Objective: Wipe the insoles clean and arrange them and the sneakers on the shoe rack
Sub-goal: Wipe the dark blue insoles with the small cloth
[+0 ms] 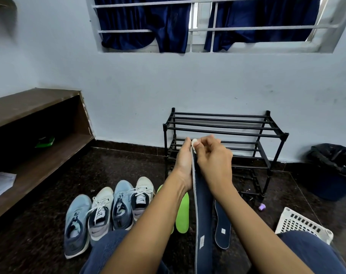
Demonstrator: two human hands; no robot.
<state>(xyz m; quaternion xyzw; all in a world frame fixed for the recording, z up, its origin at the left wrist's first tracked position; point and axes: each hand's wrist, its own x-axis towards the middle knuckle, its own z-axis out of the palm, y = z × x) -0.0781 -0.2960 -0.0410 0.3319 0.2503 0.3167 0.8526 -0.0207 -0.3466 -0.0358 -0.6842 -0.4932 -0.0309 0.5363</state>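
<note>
Sneakers (109, 212) number four, insoles on the floor three; my left hand (185, 165) grips a fourth navy insole (203, 214), my right hand (213, 163) pinching a white wipe (195, 143) before the black rack (225, 131).

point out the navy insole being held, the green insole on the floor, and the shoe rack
navy insole (203, 204), head view, on the middle of its dark fabric face
green insole (182, 214), head view, on its mid section
shoe rack (225, 126), head view, on a bar of the top shelf
</note>
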